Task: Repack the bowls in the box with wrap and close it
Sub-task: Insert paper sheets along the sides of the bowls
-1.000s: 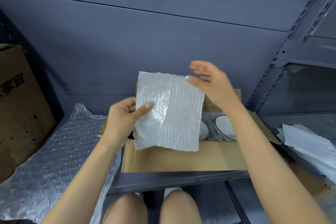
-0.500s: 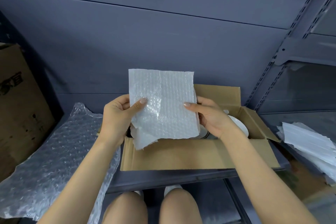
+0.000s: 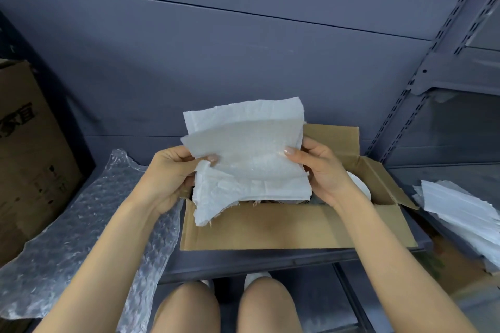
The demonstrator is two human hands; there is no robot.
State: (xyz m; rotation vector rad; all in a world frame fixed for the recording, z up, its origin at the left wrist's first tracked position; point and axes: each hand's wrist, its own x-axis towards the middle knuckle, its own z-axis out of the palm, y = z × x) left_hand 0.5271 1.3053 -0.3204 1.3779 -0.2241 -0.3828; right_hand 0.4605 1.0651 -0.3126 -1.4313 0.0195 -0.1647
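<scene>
An open cardboard box (image 3: 270, 227) sits on the grey shelf in front of me. Above it I hold white wrap sheets (image 3: 243, 149), a bubble sheet bent over in front of a crinkled white one. My left hand (image 3: 170, 170) pinches their left edge, thumb on the front. My right hand (image 3: 322, 167) pinches the right edge. A white bowl (image 3: 361, 188) shows inside the box behind my right wrist. The sheets hide the rest of the box's inside.
A large clear bubble wrap sheet (image 3: 81, 238) lies on the shelf to the left. A big brown carton (image 3: 29, 154) stands at far left. A stack of white sheets (image 3: 460, 208) lies at right. A shelf upright (image 3: 422, 76) rises at right. My knees show below.
My right hand came down from above and took the sheets' right edge. The bubble sheet's top has folded forward, baring the white sheet behind. The camera view shifted slightly.
</scene>
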